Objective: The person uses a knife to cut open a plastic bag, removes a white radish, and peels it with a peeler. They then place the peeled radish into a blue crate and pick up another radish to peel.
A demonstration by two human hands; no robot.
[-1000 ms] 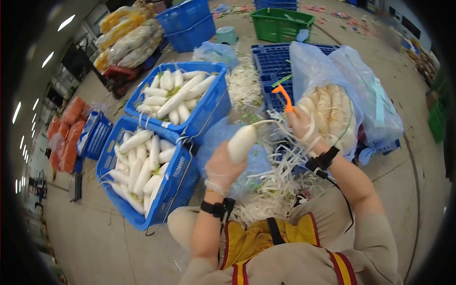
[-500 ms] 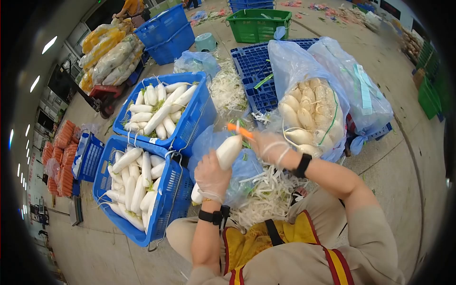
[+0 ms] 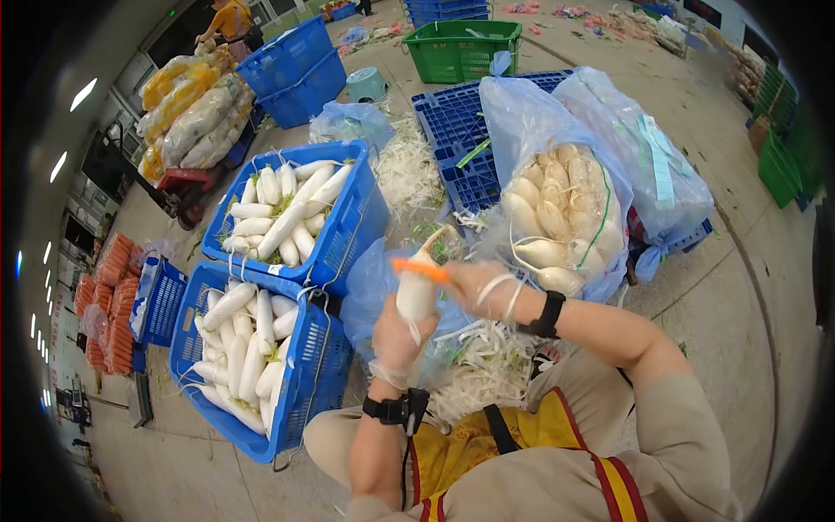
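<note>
A white radish (image 3: 417,294) stands nearly upright in my gloved left hand (image 3: 398,341), its thin root end pointing up. My gloved right hand (image 3: 484,289) is closed on an orange peeler (image 3: 421,270), which lies across the upper part of the radish. Below my hands, white peel strips (image 3: 487,370) are heaped on the floor beside a blue plastic bag (image 3: 370,291). To the left, two blue crates (image 3: 344,248) (image 3: 300,383) hold white radishes. An open clear bag of unpeeled radishes (image 3: 557,213) lies on the right.
A blue pallet (image 3: 444,130) is under the bags. Behind it stand a green crate (image 3: 461,54), a small round stool (image 3: 366,84) and stacked blue crates (image 3: 304,83). Bagged carrots (image 3: 113,309) are at the far left. A person in orange (image 3: 231,21) is at the back left.
The radish has turned more upright and now shows its root end. My right hand and the peeler have moved left onto it. The view has shifted slightly.
</note>
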